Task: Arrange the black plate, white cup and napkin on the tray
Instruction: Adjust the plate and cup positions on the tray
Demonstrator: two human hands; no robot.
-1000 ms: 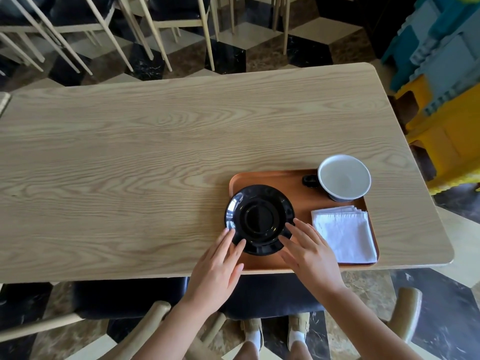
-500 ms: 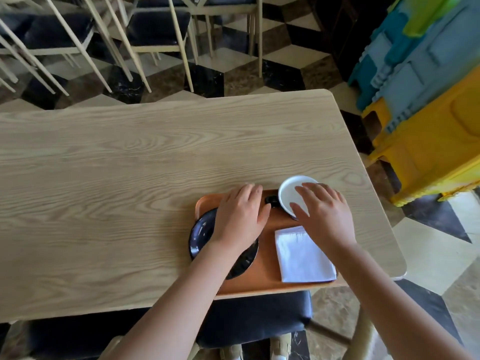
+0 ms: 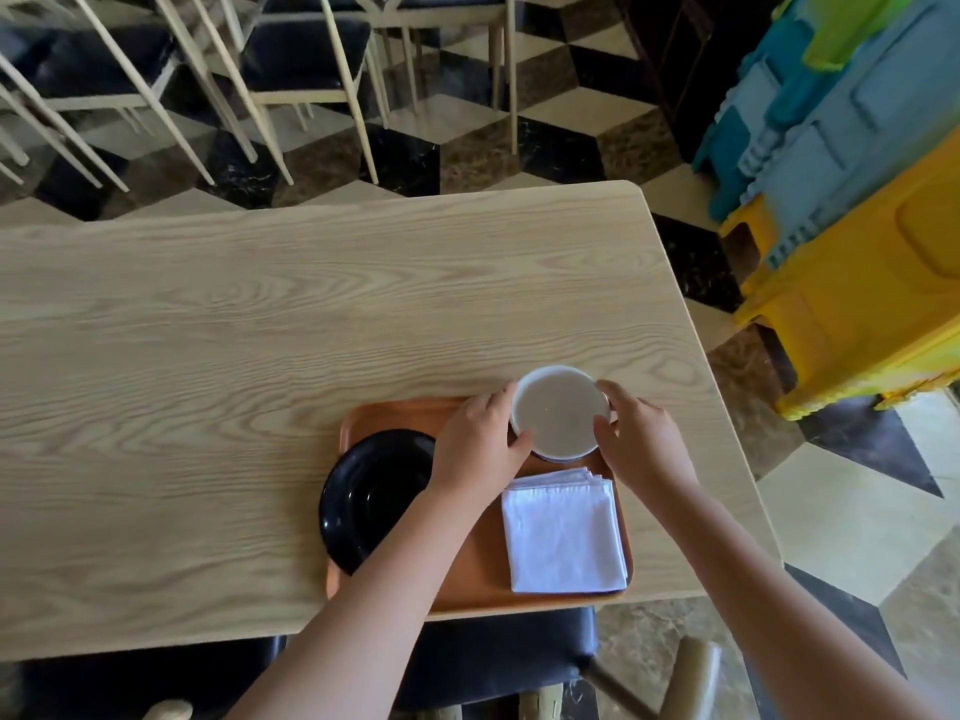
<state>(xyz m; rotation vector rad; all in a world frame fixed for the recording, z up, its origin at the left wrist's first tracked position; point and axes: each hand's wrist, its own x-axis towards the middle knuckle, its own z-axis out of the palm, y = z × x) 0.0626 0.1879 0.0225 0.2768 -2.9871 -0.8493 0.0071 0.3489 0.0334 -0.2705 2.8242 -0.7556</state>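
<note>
While the fingers (image 3: 511, 402) of the left hand (image 3: 478, 444) curl against one side of the white cup (image 3: 558, 410) and its thumb presses the near rim, the right hand (image 3: 641, 436) closes on the opposite side, so that both hands clasp the cup between them. The cup sits upright at the far right corner of the orange tray (image 3: 467, 574), its pale interior facing the camera and a dark underside showing just below the near rim; whether it rests on the tray or is raised off it cannot be told. Just nearer the person, a folded white napkin (image 3: 563, 537) lies flat in the tray's near right corner, its stacked edges fanned toward the cup. The black plate (image 3: 369, 496) occupies the left side of the tray, partly covered by the left forearm and overhanging the tray's left edge onto the table (image 3: 260, 356). The tray itself lies along the near edge of the light wooden table, close to its right end. A dark seat cushion (image 3: 493, 662) shows under the near edge. Beyond the far edge, pale-legged chairs (image 3: 311, 70) stand on a floor of black, brown and cream tiles, and stacked blue, yellow and green plastic pieces (image 3: 857, 200) rise off the table's right end.
</note>
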